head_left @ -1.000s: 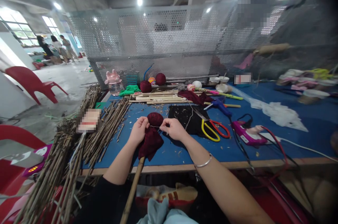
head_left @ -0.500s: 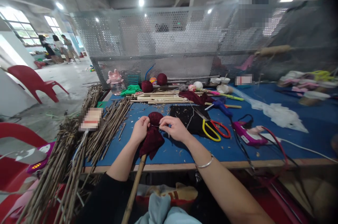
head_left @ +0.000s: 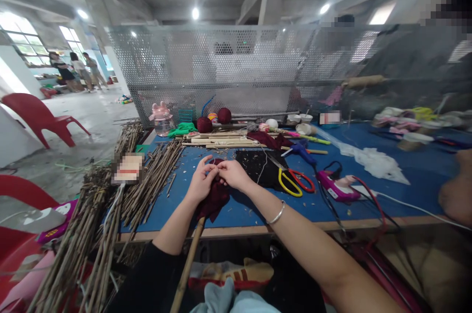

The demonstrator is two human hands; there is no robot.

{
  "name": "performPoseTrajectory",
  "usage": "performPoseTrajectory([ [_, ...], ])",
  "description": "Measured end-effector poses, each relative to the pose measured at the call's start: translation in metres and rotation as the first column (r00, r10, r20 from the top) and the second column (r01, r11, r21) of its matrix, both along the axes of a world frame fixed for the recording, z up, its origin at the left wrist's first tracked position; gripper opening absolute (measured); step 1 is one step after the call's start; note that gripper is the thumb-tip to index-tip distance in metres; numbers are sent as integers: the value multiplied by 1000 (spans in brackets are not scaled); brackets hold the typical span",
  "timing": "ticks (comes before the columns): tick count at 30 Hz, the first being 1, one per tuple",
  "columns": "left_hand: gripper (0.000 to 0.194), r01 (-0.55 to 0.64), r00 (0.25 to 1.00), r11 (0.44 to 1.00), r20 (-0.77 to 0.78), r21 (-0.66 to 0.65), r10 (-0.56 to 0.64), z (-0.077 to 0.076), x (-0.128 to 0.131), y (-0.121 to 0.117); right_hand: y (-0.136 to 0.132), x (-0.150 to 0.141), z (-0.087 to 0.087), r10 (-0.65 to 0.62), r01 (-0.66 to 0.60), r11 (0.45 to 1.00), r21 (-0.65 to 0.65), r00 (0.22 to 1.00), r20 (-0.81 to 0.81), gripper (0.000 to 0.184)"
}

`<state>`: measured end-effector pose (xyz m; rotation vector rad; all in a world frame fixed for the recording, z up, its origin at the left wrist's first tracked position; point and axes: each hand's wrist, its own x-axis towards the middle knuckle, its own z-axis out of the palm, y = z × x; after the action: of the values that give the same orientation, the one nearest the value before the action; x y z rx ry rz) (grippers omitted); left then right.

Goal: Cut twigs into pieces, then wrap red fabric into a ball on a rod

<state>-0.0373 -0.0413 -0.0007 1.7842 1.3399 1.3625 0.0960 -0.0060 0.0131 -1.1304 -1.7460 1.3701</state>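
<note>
Dark maroon cloth (head_left: 216,202) is wrapped over a rounded head at the top of a bamboo stick (head_left: 189,264), its loose end hanging below the head. The stick leans up from my lap over the table edge. At the cloth's neck my left hand (head_left: 202,178) pinches thumb and finger together, with other fingers raised. Pressed against it from the other side, my right hand (head_left: 235,175) is also closed in a pinch. Both pinch a thin string, mostly hidden by the fingers now.
Scissors (head_left: 291,182) with yellow and red handles lie right of my hands on black cloth (head_left: 250,165). A blue glue gun (head_left: 304,151) and purple power strip (head_left: 337,187) are farther right. Bundled twigs (head_left: 151,182) cover the left. Another person's arm (head_left: 457,190) shows at far right.
My hands have come together at the cloth's neck; before, they were apart with string stretched between them. Some left fingers have lifted. The camera view has shifted slightly.
</note>
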Motion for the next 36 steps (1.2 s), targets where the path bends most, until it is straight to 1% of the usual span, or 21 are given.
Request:
performPoseTrajectory([
  [3,22,-45,998,999,32,6,45,1,2,2,-3,4,3,121,-126,989,75,990,74,13],
  [5,22,-24,998,1000,54,7,23,0,3,4,-5,7,3,124,-143,980,138,983,137,10],
  [7,22,2,994,1000,108,-16,0,1,3,3,-6,10,2,102,-122,979,162,987,127,10],
  [8,21,4,989,999,150,-39,2,2,3,1,-6,11,2,99,-110,984,142,992,83,11],
  [10,24,2,968,994,251,-113,27,3,1,-3,-6,14,3,110,-108,992,58,994,-29,15],
  [11,28,17,954,987,297,-160,32,4,-1,-5,-5,15,4,121,-120,993,13,990,-76,17],
  [13,37,68,940,967,341,-247,21,5,-5,-9,-3,18,5,142,-150,987,-49,981,-131,21],
  [15,44,65,948,961,316,-268,24,6,-8,-11,-1,20,7,161,-171,983,-64,977,-136,22],
  [18,53,25,985,983,170,-180,6,6,-7,-11,1,22,8,169,-174,984,-46,981,-100,19],
  [20,56,71,996,988,69,-139,-61,6,-3,-10,1,22,10,161,-162,987,-21,985,-63,16],
  [22,53,118,993,985,19,-124,-116,6,1,-10,0,22,11,146,-146,989,10,988,-41,14],
  [24,47,116,993,988,11,-105,-116,5,5,-9,0,22,11,124,-122,992,30,991,-48,15],
  [28,43,44,999,992,34,-115,-40,-1,5,-7,0,24,7,43,-38,997,64,996,-82,22],
  [30,43,30,998,991,60,-130,-22,-5,3,-6,1,26,5,27,-20,988,153,999,-43,22],
  [31,43,23,997,991,73,-135,-13,-6,3,-5,2,28,3,23,-22,971,238,1000,-1,20],
  [32,44,14,997,990,83,-139,-3,-6,2,-5,3,29,1,16,-35,937,347,998,58,18],
  [33,44,4,996,990,92,-144,10,-7,2,-5,3,31,-1,0,-59,880,471,992,125,17],
  [34,44,-6,995,989,100,-150,21,-7,2,-5,4,32,-3,-23,-97,801,591,981,193,16],
  [35,45,-13,994,988,107,-156,29,-7,2,-6,4,33,-6,-49,-145,709,691,966,253,18],
  [36,45,-15,993,987,112,-161,34,-6,2,-6,4,33,-8,-76,-193,615,765,951,301,20],
])
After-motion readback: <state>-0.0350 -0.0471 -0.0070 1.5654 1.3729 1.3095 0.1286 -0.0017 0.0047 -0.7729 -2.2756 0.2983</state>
